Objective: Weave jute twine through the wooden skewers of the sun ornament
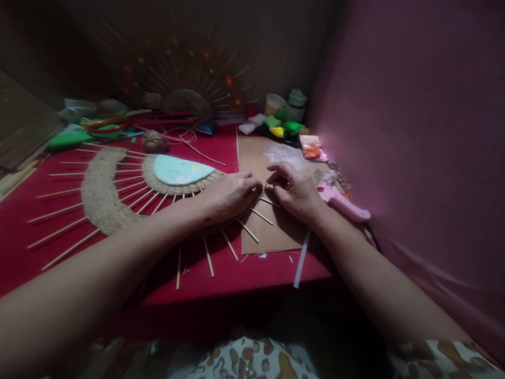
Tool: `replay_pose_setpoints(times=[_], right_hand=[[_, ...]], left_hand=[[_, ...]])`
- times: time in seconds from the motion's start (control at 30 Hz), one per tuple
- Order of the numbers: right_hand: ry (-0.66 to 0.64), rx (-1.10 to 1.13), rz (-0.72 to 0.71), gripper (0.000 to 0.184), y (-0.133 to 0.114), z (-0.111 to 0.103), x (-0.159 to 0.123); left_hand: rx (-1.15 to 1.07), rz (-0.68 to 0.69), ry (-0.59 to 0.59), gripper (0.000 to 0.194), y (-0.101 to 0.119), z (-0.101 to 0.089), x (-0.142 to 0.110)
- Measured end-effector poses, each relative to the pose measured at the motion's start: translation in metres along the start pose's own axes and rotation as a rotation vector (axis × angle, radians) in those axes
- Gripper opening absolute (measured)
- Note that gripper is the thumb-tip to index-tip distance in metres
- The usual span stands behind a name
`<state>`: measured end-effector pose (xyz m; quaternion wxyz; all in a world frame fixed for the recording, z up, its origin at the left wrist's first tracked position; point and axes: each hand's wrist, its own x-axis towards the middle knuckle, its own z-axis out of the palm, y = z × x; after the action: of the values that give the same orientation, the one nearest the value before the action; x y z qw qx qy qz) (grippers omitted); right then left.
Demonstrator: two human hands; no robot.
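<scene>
A fan-shaped piece of woven twine and thin wooden sticks [112, 192] lies on the red cloth, with a pale blue half-round panel [183, 169] at its centre. My left hand [234, 195] is closed on the right end of the woven band, hiding part of it. Close beside it, my right hand [294, 190] has thumb and forefinger drawn together at a short bit of twine [264, 185] by the outer sticks. The fingertips partly cover this strand. Under both hands is a cardboard sheet [252, 158].
A pink glue gun [343, 202] with a clear glue stick [302, 260] lies at the right. Behind are a ball of twine [154, 141], red-handled scissors [106, 126], colourful clay packets [278, 129] and a cup [275, 103]. A flowered stick fan [189, 100] leans at the back.
</scene>
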<state>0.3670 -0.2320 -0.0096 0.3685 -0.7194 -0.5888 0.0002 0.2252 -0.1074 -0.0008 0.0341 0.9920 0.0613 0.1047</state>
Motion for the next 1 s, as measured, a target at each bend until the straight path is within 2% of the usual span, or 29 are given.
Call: replay_pose_setpoints(times=[0.13,0.23,0.33,0.47,0.57,0.63,0.77,0.87,0.97,1.0], right_hand=[[-0.070,-0.003,0.132,0.025,-0.001,0.002,0.011],[-0.123,0.070,0.182,0.019,-0.001,0.003,0.016],[-0.120,0.098,0.203,0.015,-0.001,0.003,0.020],[-0.098,-0.010,0.192,0.010,-0.001,0.004,0.023],[-0.102,-0.003,0.161,0.015,-0.001,0.007,0.023],[-0.082,0.016,0.146,0.018,0.001,0.010,0.022],[-0.027,0.048,0.099,0.021,0.003,0.012,0.019],[0.003,0.040,0.052,0.021,0.000,0.009,0.016],[-0.014,0.033,0.013,0.016,0.000,0.009,0.014],[-0.004,0.042,-0.009,0.015,0.001,0.010,0.014]], left_hand=[[0.027,0.001,0.003,0.028,0.001,0.001,0.000],[0.024,-0.001,0.012,0.028,0.000,0.002,0.000],[0.026,-0.003,0.011,0.029,0.001,0.001,0.000],[0.021,-0.008,-0.015,0.030,0.004,-0.001,0.000],[-0.008,-0.007,-0.019,0.029,0.003,-0.003,0.000],[-0.065,-0.003,0.028,0.028,-0.002,-0.005,0.000],[-0.146,-0.031,0.234,0.023,-0.010,-0.015,-0.003],[-0.115,-0.036,0.343,0.019,-0.001,-0.022,-0.011],[-0.006,0.136,0.342,0.020,0.014,-0.015,-0.017],[0.053,0.184,0.308,0.020,0.017,-0.010,-0.018]])
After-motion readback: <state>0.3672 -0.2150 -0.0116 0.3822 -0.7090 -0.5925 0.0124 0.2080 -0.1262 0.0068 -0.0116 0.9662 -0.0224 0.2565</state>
